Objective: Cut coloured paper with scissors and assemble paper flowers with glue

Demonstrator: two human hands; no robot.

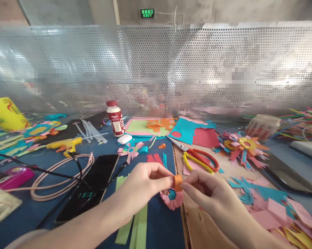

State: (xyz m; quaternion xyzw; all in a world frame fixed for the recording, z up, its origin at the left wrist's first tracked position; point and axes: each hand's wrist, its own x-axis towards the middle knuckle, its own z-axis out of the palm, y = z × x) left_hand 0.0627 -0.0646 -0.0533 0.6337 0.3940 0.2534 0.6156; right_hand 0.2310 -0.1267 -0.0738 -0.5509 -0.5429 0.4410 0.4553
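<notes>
Between both hands is a small curled orange paper strip (178,182). My left hand (149,181) pinches its left side between thumb and fingers. On its right side, the fingertips of my right hand (206,188) are closed on the same strip. Just below, a pink fringed paper ring (173,204) with a blue centre shows; whether the strip touches it I cannot tell. Green paper strips (139,226) lie under my left forearm. Beyond my right hand rest scissors (197,157) with red and yellow handles.
A glue gun (65,144), a coiled cable (36,185) and a phone (93,183) lie at left. A bottle (115,119) stands behind, near coloured paper sheets (184,129). Paper scraps (272,211) and a paper flower (242,147) are at right. A perforated metal screen (156,62) closes off the back.
</notes>
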